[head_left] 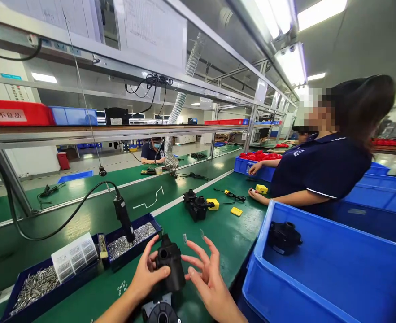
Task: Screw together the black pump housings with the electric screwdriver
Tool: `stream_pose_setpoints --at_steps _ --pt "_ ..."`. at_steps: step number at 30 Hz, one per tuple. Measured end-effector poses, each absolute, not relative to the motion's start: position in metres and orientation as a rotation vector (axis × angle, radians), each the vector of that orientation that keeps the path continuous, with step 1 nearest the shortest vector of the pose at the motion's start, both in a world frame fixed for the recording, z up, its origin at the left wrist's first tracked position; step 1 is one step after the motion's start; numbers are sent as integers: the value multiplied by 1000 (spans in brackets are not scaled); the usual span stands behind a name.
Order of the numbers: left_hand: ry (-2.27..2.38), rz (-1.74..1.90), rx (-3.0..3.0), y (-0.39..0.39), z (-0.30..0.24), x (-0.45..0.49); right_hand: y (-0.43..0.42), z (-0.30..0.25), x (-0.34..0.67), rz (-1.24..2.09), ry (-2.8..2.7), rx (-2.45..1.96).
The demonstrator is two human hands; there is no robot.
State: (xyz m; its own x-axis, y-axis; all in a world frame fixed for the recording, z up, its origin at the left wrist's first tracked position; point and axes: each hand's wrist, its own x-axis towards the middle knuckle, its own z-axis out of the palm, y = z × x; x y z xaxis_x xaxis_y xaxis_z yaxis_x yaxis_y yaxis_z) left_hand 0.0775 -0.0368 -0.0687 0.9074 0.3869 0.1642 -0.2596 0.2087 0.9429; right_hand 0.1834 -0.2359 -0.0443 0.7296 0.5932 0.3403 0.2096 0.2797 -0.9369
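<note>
My left hand [146,272] grips a black plastic pump [171,264] with a round port, thumb across its front. Beside it, my right hand [207,276] is open with fingers spread, some fingertips close to the pump's side. Small pale labels [184,238] appear at the tips of two right fingers; whether they stick there is hard to tell. Below the held pump, another black round part [162,313] is partly cut off by the frame's lower edge. A sheet of printed labels [75,258] rests on the screw tray at my left.
Dark blue trays hold long screws [36,287] and small screws [140,235]. A black electric screwdriver [123,217] hangs above. More black pumps [198,205] and yellow pieces [236,211] lie ahead. A blue bin [295,278] stands right, near a co-worker [322,166].
</note>
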Motion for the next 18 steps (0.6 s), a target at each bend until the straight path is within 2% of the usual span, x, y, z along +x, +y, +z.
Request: stream_pose_setpoints --at_steps 3,10,18 --pt "89 417 1227 -30 -68 77 -239 -38 193 254 -785 -1357" --pt "96 397 1234 -27 -69 77 -242 -23 192 508 -962 -1458" --pt "96 396 1228 -27 -69 76 -230 -25 191 460 -1114 -1577"
